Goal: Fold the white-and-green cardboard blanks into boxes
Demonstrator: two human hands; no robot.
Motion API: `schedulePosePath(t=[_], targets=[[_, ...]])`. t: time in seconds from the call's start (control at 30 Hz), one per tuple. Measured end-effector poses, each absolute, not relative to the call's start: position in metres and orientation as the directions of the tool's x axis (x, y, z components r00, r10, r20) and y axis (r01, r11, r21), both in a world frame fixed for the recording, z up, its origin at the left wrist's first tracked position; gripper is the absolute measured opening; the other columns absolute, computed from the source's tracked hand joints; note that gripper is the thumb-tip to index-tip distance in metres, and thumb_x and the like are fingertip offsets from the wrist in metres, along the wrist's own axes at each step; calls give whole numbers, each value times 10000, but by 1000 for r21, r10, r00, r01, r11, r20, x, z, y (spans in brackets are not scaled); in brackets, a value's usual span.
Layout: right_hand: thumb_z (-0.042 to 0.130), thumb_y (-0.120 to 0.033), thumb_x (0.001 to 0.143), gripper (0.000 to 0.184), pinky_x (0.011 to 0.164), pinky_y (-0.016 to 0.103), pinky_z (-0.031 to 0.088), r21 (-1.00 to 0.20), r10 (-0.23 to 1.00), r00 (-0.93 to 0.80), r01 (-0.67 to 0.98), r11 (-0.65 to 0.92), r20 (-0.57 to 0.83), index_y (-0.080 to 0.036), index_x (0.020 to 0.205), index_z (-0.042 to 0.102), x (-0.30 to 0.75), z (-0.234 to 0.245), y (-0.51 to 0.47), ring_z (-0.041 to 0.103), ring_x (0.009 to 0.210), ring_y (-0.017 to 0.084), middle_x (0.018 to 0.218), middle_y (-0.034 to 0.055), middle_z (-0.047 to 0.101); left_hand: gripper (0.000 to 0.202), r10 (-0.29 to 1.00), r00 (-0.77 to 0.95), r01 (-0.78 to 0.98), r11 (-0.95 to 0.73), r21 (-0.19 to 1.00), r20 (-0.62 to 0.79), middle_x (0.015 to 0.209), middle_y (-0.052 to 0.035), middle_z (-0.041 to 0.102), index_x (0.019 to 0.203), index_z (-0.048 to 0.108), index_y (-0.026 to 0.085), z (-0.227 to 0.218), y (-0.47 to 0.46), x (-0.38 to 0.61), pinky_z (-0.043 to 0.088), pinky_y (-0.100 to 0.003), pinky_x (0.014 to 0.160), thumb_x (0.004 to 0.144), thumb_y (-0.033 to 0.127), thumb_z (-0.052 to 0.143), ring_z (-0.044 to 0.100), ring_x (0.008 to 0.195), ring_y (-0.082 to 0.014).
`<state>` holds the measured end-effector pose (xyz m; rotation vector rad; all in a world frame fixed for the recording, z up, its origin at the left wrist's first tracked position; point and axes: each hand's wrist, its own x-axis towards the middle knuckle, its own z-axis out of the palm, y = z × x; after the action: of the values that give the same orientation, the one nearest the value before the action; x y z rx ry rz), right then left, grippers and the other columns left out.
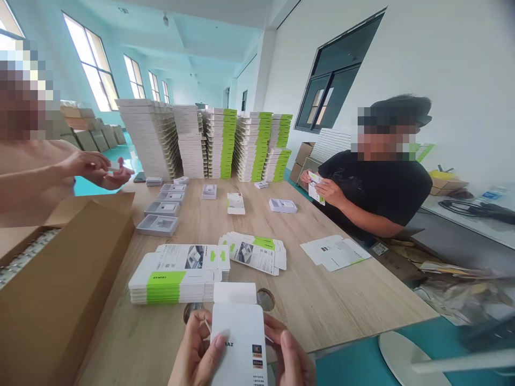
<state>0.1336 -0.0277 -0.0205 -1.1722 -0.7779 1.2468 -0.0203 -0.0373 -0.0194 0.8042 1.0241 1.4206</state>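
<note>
**Carton half-made at the table edge, flap sticking up**

So, head view: the wearer had a white retail carton (240, 348) at the near edge of the wood-grain table (341, 300), end flap (234, 293) standing open at the far end. Left hand (200, 348) pinched it, thumb on the printed face, fingers round the left edge. Right hand (290, 351) was half-curled with its fingers at the right edge and thumb off the face; can't tell if it actually gripped.

Looked like the shaping step to me, and the next move seemed to call for a steady left pinch while the right squared up the sides. Just beyond sat a stack of flat cartons (177, 273), with clear plastic trays (157, 225) further back. Across the right side, a co-worker in black (374, 187) handled another carton (316, 188).
</note>
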Motion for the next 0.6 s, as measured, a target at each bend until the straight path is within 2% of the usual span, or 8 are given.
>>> schedulePosePath(t=[0.07,0.17,0.23,0.3,0.37,0.47,0.53,0.6], targets=[[727,-683,875,506,749,378,620,-945,977,121,-299,-130,-173,-193,947,829,144,-2,-7,771,926,320,1091,145,822,550,995,-58,-396,46,917,-75,817,26,741,1024,416,299,-15,-38,-18,467,-223,541,852,692,761,665,580,-138],[826,-666,791,764,597,273,531,-909,945,-229,-293,-296,-234,-195,1376,687,163,33,30,715,667,202,766,24,776,530,999,10,-364,39,931,-38,862,5,758,1045,464,289,-9,-38,-18,459,-228,543,858,688,757,657,589,-136],[876,-622,758,817,654,266,527,-918,857,-473,-214,-335,-202,-186,1417,668,172,53,45,714,690,177,810,26,791,517,999,35,-331,22,943,-12,887,-15,772,1076,510,278,-8,-38,-20,457,-236,550,868,690,743,658,595,-140],[893,-581,757,738,761,289,535,-946,782,-604,-140,-291,-151,-192,1360,721,177,67,52,740,820,191,966,63,821,522,999,40,-294,5,956,7,917,-38,781,1122,555,265,-10,-40,-22,450,-241,559,880,695,723,667,609,-146],[863,-597,787,660,801,302,529,-971,760,-638,-82,-227,-123,-199,1305,763,176,74,54,739,886,206,1011,67,824,534,999,47,-258,-12,966,25,871,-39,770,1168,594,252,-12,-42,-25,426,-242,557,898,702,694,656,608,-152],[838,-654,779,684,708,283,522,-984,739,-663,-22,-178,-119,-178,1268,789,171,76,50,729,824,211,931,59,822,546,996,71,-211,-46,976,62,720,-12,698,1178,666,232,-13,-47,-30,386,-241,556,916,710,658,597,610,-159],[842,-621,788,674,654,268,524,-988,727,-675,20,-150,-124,-176,1291,784,169,75,47,729,788,207,947,63,830,534,993,66,-157,-89,984,100,742,-23,679,1093,730,225,-10,-49,-33,412,-250,594,901,719,667,583,659,-169],[799,-548,862,561,654,276,556,-994,736,-668,84,-72,-110,-211,1310,781,171,77,43,754,809,216,1013,64,842,517,988,58,-88,-138,986,144,821,-47,685,981,774,225,-5,-50,-35,458,-267,646,885,724,678,593,718,-185]])
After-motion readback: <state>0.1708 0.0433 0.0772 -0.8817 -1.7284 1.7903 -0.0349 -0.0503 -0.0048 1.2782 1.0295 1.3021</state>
